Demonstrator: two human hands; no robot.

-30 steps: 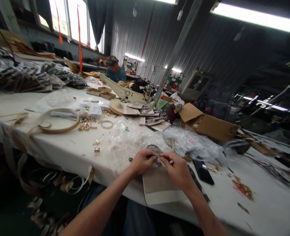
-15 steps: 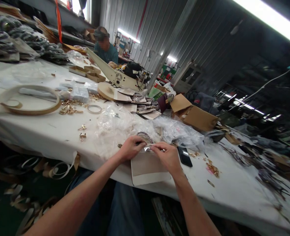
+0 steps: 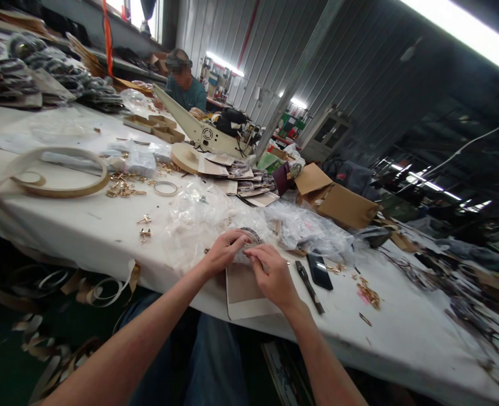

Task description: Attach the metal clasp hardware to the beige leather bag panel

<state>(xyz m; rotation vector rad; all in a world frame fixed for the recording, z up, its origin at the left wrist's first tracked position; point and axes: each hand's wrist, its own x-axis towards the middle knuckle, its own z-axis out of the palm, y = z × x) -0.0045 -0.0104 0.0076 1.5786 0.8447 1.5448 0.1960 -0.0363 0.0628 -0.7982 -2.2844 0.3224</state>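
Observation:
A beige flat panel with a pale lower border (image 3: 244, 286) lies at the front edge of the table, partly under my hands. My left hand (image 3: 225, 251) is closed at its upper left edge, fingers curled over it. Close beside it, my right hand (image 3: 272, 275) pinches at the top of the panel; what lies between its fingertips is too small to make out. A dark patterned loop (image 3: 251, 234) shows just behind the fingers. To the right of my right hand lie a dark narrow tool (image 3: 309, 287) and a black phone (image 3: 319, 272).
Clear plastic bags (image 3: 198, 211) spread behind my hands. Gold metal fittings (image 3: 124, 186) lie at left, more (image 3: 370, 294) at right. A tape roll (image 3: 63, 192), stacked panels (image 3: 215, 166), an open carton (image 3: 346, 200) and a cream machine (image 3: 215, 141) stand farther back. A person (image 3: 185, 90) sits across.
My right hand has shifted left, closer to my left hand, uncovering the dark tool. The shiny metal piece seen between my fingers is now hidden.

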